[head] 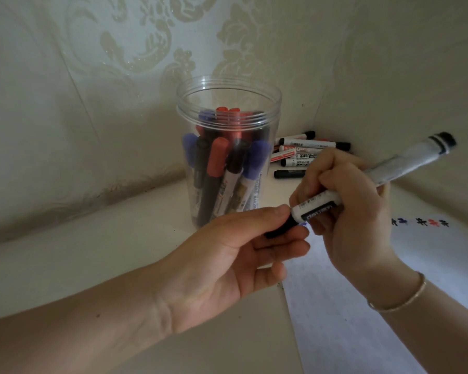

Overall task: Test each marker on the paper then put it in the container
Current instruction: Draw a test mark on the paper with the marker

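My right hand [346, 209] grips a white marker [405, 163] by its barrel, its black end pointing up and to the right. My left hand [227, 260] pinches the marker's black cap [281, 228] between thumb and fingers at the lower end. Both hands hover in front of a clear plastic container [227, 103] that holds several red, blue and black markers. A white sheet of paper [362, 306] lies under my right hand, with small black, blue and red test marks [422, 222] near its far edge.
Several loose markers [308, 151] lie in the corner behind the container, to its right. Patterned wallpaper walls close in on the left, the back and the right. The pale tabletop [65, 265] stretches to the left of the paper.
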